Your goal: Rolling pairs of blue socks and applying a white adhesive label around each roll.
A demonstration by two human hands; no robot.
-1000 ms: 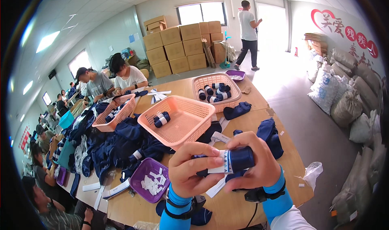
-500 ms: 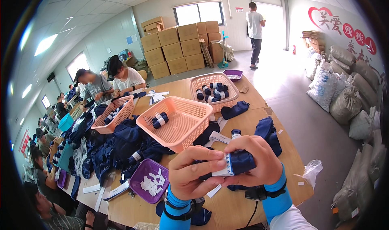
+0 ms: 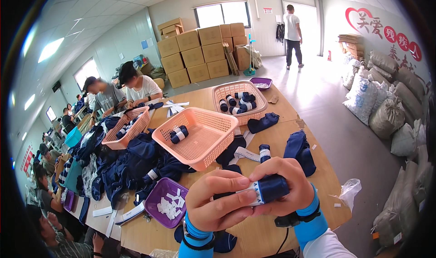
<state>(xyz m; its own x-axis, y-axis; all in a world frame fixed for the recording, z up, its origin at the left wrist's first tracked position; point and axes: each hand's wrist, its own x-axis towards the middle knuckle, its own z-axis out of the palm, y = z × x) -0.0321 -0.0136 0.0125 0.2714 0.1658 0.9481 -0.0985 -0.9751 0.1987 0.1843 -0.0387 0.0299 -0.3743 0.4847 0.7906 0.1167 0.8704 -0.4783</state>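
Observation:
Both my hands hold a roll of navy socks [image 3: 275, 188] above the near part of the table, with a white and blue paper band [image 3: 258, 192] around its middle. My left hand [image 3: 217, 199] has its fingers closed on the band and the roll's left end. My right hand [image 3: 290, 178] wraps around the right end, thumb toward the band. Just beyond them a banded roll [image 3: 265, 152] stands on the table. Folded navy socks [image 3: 300, 152] lie to its right, and a loose paper band [image 3: 247, 154] to its left.
A peach basket [image 3: 200, 135] with banded rolls stands mid-table; a second peach basket [image 3: 240, 115] is behind it. At left are a purple tray [image 3: 169, 219] of white paper pieces and a heap of navy socks [image 3: 118, 176]. Two people work across the table; another person [image 3: 293, 31] stands near the doorway.
The roll has shifted slightly down and right in my hands, and the standing roll beyond them shows more fully. The person near the doorway has moved to the right.

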